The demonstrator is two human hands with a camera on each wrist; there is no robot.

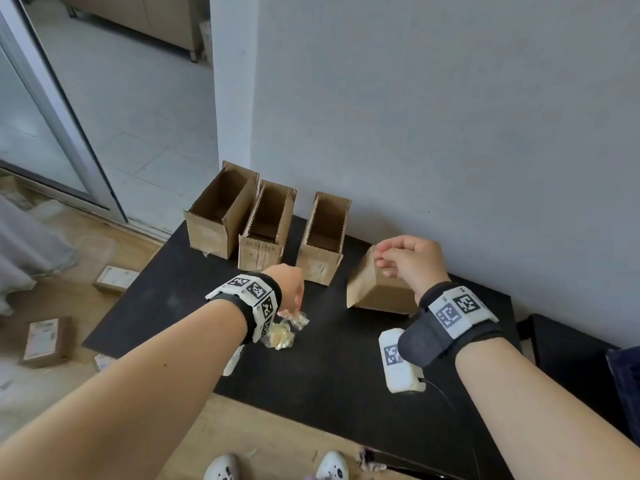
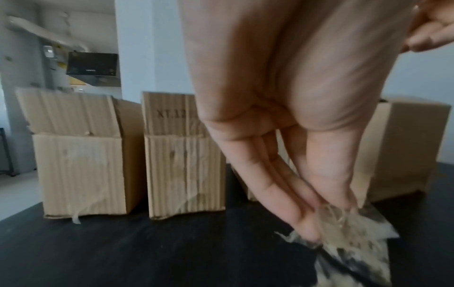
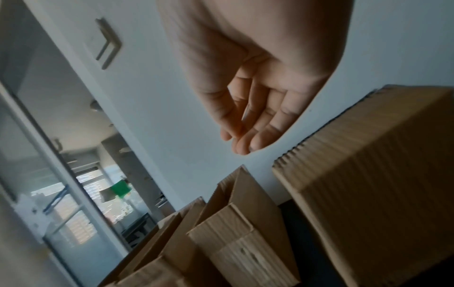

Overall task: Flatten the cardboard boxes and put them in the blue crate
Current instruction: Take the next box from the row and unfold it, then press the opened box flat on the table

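Three open-topped cardboard boxes (image 1: pixel 221 216) (image 1: pixel 266 230) (image 1: pixel 323 240) stand in a row at the back of the black table (image 1: pixel 329 368). A fourth box (image 1: pixel 377 289) sits tilted to their right. My left hand (image 1: pixel 294 299) hangs over the table's middle and pinches a crumpled wad of clear tape (image 1: pixel 287 329). In the left wrist view the left hand (image 2: pixel 326 213) points down, with the tape wad (image 2: pixel 356 242) at its fingertips. My right hand (image 1: pixel 398 261) hovers just above the tilted box, fingers loosely curled and empty. The right hand (image 3: pixel 245 132) is apart from the tilted box (image 3: pixel 380 184). No blue crate is in view.
A grey wall stands right behind the boxes. Small parcels (image 1: pixel 46 341) (image 1: pixel 116 278) and a clear plastic tub (image 1: pixel 93 251) lie on the wooden floor to the left. A low dark stand (image 1: pixel 568 348) sits right of the table. A sliding glass door is at far left.
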